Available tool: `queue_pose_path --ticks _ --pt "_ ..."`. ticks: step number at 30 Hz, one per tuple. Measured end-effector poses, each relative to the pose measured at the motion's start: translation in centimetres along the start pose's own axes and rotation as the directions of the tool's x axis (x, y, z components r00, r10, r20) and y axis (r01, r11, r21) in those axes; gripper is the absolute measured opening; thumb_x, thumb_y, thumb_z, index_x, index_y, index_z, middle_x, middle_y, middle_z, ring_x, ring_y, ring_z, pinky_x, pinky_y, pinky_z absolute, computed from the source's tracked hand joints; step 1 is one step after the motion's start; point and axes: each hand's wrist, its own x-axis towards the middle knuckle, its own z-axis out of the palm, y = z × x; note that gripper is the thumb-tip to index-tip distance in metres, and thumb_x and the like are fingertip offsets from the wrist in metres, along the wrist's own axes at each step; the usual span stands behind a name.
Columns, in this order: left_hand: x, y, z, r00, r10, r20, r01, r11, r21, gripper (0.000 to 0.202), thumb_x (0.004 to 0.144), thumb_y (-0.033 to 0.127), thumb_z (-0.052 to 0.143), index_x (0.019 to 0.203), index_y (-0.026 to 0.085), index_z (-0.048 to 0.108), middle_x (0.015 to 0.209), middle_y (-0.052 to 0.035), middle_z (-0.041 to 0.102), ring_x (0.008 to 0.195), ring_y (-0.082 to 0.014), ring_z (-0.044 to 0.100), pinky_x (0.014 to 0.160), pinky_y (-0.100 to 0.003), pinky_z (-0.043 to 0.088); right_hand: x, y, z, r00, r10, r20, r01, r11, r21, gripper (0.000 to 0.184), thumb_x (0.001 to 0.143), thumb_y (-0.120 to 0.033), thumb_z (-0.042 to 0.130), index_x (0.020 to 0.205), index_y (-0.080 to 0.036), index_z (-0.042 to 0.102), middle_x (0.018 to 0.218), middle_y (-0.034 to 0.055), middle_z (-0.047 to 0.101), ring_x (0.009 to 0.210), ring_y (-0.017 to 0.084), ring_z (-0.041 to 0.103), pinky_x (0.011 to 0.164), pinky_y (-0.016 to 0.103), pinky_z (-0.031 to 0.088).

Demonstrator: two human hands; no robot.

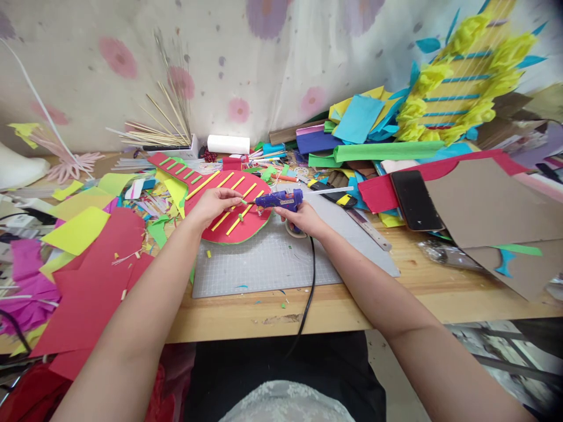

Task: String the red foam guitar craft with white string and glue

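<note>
A red paper guitar shape with yellow and green strips glued across it lies on the grey cutting mat. My left hand rests on the red shape and pinches a small green piece near its fingertips. My right hand grips a blue hot glue gun, its nozzle pointing left toward that green piece. The gun's black cord runs down over the mat and off the table's front edge.
Red and yellow paper sheets pile up on the left. A black phone lies on red paper, with brown cardboard beside it on the right. A metal ruler, wooden sticks and a white roll sit behind.
</note>
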Motion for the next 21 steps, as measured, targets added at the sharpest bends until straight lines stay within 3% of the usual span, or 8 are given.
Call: queue_pose_path --ticks 21 --pt "0.19 -0.23 0.00 1.000 0.009 0.002 -0.009 1.000 0.009 0.022 0.058 0.028 0.076 0.077 0.018 0.070 0.072 0.0000 0.067 0.057 -0.0077 0.050 0.062 -0.025 0.042 0.10 -0.67 -0.03 0.999 0.021 -0.025 -0.021 1.000 -0.020 0.044 0.067 -0.063 0.062 0.075 -0.020 0.061 0.059 0.0006 0.056 0.050 0.011 0.046 0.048 0.027 0.038"
